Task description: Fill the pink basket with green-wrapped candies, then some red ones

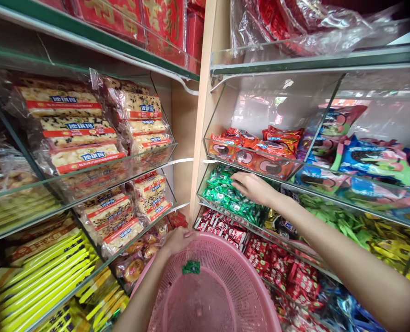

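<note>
My left hand (pixel 178 240) grips the near-left rim of a pink plastic basket (pixel 256 281), with its fingers bent over the edge. Inside the basket, one small green-wrapped candy (pixel 191 267) lies against the perforated wall. My right hand (pixel 251 186) reaches into a clear shelf bin heaped with green-wrapped candies (pixel 222 191). Its fingers curl down at the top of the heap, drawn together, and whatever they may hold is hidden.
Red-wrapped snacks (pixel 256 152) fill the bin above my right hand, with a glass front edge between. Red and white packets (pixel 222 226) lie below. On the left, packaged sachima bars (pixel 77 124) are stacked behind glass. A wooden post (pixel 200 115) divides the shelves.
</note>
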`<state>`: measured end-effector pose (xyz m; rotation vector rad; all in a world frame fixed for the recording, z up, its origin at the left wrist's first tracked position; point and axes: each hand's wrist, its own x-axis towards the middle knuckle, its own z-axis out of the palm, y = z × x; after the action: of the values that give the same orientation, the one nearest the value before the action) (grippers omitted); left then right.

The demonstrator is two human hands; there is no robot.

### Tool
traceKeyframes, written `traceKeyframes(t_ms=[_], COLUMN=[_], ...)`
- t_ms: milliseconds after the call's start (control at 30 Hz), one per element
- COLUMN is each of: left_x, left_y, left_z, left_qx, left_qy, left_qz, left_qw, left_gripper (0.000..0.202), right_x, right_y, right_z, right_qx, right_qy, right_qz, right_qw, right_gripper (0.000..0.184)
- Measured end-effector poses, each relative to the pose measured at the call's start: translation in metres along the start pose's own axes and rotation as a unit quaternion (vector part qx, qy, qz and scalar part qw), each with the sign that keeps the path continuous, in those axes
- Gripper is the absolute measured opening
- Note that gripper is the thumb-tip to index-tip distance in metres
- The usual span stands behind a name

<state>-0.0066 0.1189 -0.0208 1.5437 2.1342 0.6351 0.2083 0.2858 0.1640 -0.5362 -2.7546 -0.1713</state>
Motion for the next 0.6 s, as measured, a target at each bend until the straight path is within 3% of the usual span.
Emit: traceKeyframes(t_ms=[167,600], left_x=[0.001,0.002], left_y=[0.002,0.001], left_z=[0.0,0.001], left_qx=[0.003,-0.001], left_qy=[-0.001,-0.008], left_qz=[-0.001,0.002], left_qw=[1.0,1.0], left_gripper=[0.051,0.052], right_x=[-0.006,0.001], right_y=[0.001,0.007], right_z=[-0.006,0.012], right_qx=[-0.092,-0.083], right_qy=[-0.063,-0.08], right_qz=[0.056,0.031], right_qw=[0.992,0.993], right_gripper=[0.02,0.022])
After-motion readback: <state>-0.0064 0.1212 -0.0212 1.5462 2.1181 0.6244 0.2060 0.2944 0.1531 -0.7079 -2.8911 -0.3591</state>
